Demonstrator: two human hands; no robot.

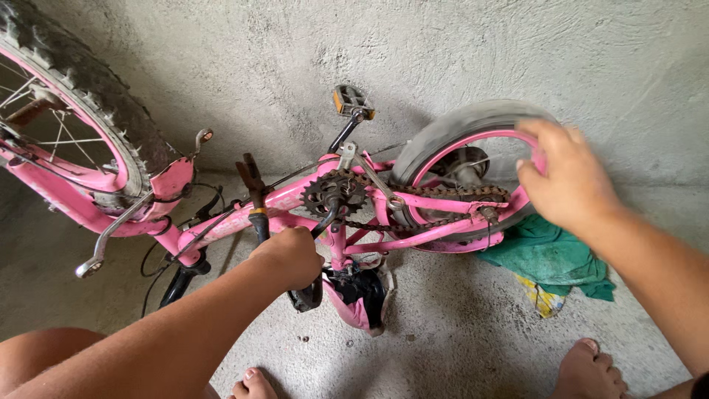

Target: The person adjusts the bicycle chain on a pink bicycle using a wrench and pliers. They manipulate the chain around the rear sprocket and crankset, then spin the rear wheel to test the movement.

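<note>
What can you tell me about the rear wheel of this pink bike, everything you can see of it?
The rear wheel sits at the right end of the upturned pink bicycle, raised above the concrete floor. Its tyre looks grey and smooth, its rim pink, and both are motion-blurred, so it appears to be spinning. A rusty chain runs to its hub. The right hand rests on the tyre's right side. A green cloth lies below it.

Bare concrete floor (458,325) carries an upturned pink bicycle (295,199) resting on its saddle (358,292); green cloth (550,255) at right, small loose parts (304,339) near.
</note>
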